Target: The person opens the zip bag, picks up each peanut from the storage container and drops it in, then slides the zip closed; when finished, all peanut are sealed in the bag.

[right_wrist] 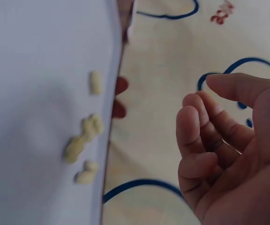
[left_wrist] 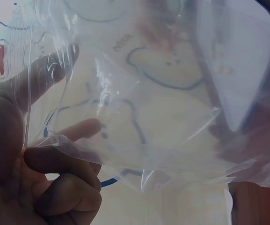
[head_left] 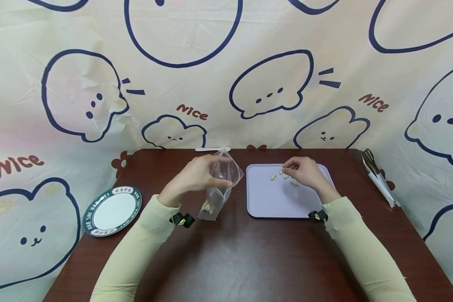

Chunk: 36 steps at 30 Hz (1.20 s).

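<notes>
My left hand grips a clear plastic bag near its top, thumb and forefinger spread at the mouth. Several pale peanuts lie in the bottom of the bag. In the left wrist view the clear film stretches across the fingers. Over the lilac tray hovers my right hand, its fingers bent near several peanuts. The right wrist view shows a gap between thumb and fingertips, nothing held there, with the peanuts on the tray beside it.
A white plate with a green lettered rim lies at the table's left edge. Kitchen utensils with pale handles, a whisk among them, lie at the right edge. A thin white item lies at the back, before a printed cloth.
</notes>
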Tool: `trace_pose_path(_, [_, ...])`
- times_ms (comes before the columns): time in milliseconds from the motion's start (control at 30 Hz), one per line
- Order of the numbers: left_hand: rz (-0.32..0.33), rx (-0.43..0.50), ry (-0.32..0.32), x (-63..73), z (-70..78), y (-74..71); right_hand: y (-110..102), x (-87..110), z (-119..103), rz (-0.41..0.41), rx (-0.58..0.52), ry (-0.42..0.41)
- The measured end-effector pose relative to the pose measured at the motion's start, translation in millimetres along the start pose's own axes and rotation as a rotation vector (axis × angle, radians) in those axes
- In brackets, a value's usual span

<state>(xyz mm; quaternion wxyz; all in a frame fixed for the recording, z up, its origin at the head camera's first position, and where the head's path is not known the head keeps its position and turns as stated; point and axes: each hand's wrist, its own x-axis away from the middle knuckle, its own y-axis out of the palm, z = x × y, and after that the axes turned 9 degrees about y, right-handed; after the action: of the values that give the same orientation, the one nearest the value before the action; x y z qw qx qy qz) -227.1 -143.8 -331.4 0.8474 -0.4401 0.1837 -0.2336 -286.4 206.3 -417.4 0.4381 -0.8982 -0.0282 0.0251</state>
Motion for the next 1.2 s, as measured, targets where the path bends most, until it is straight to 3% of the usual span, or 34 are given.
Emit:
trace_pose_path(267, [-0.002,0.006,0.001,0.4,1.1,-0.5,6.8,-6.7,28.3,-0.062,0.036,0.124])
trace_pose_path(1000, [-0.003,0.000,0.004,0.8,1.0,-1.3,15.5,-10.3,51.3,-0.136,0.128,0.242])
trace_pose_path(1200, [-0.005,-0.001,-0.007,1.6,1.3,-0.9,14.8,-9.5,50.4,-0.118,0.178,0.226])
